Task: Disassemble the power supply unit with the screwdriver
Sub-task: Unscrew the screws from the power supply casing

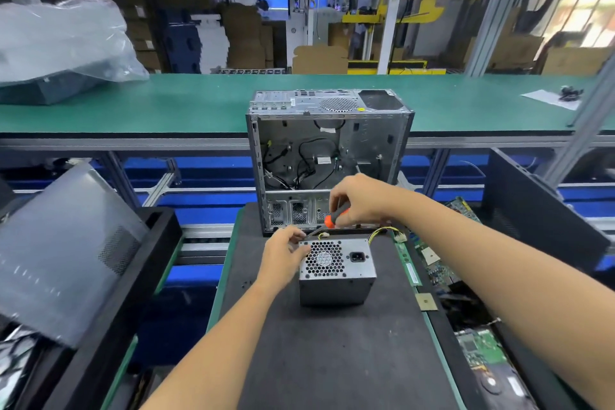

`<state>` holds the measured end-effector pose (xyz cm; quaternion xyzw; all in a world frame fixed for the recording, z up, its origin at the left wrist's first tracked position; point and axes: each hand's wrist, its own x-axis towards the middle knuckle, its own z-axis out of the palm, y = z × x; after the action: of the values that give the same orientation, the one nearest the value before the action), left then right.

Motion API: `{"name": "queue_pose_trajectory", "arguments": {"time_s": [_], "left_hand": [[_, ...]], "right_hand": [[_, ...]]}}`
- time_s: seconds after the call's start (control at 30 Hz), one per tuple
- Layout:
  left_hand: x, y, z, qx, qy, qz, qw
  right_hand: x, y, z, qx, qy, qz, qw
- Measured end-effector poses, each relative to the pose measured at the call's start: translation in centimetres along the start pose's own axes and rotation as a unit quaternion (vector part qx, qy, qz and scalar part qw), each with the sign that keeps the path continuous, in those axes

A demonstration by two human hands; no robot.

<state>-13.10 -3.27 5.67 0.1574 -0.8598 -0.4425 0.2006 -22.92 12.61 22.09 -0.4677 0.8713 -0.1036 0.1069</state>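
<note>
A grey metal power supply unit (336,271) stands on the black mat (332,353), its honeycomb fan grille and power socket facing up, yellow and black cables trailing from its far side. My left hand (283,251) grips its upper left corner, fingers curled over the far edge. My right hand (357,200) holds an orange-and-black screwdriver (334,217) by the handle, just above the unit's far edge. The shaft slants down towards the left corner, and its tip is hidden near my left fingers.
An open, emptied computer case (327,156) stands directly behind the unit. Circuit boards (442,263) and parts lie along the right of the mat. A black bin with a wrapped panel (66,253) sits left. A green conveyor bench (166,103) runs across the back.
</note>
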Motion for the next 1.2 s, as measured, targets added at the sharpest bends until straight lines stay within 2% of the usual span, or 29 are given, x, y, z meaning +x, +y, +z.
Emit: {"name": "queue_pose_trajectory", "arguments": {"time_s": [0.1, 0.2, 0.57, 0.97, 1.2], "left_hand": [[0.0, -0.1, -0.2, -0.006, -0.002, -0.007, 1.000], [0.1, 0.0, -0.3, -0.008, -0.005, -0.012, 1.000], [0.8, 0.3, -0.4, 0.010, -0.020, -0.011, 1.000], [1.0, -0.1, -0.5, -0.043, -0.016, -0.059, 0.997], [1.3, 0.1, -0.6, -0.038, -0.026, -0.061, 0.997]], "right_hand": [[0.4, -0.9, -0.3, 0.007, 0.057, -0.004, 0.998], [0.7, -1.4, -0.7, 0.024, 0.083, 0.000, 0.996], [2.3, -2.3, -1.4, -0.019, 0.066, 0.014, 0.998], [3.6, -3.5, -1.8, 0.002, 0.072, 0.027, 0.997], [4.4, -3.6, -2.0, 0.008, 0.030, 0.046, 0.998]]}}
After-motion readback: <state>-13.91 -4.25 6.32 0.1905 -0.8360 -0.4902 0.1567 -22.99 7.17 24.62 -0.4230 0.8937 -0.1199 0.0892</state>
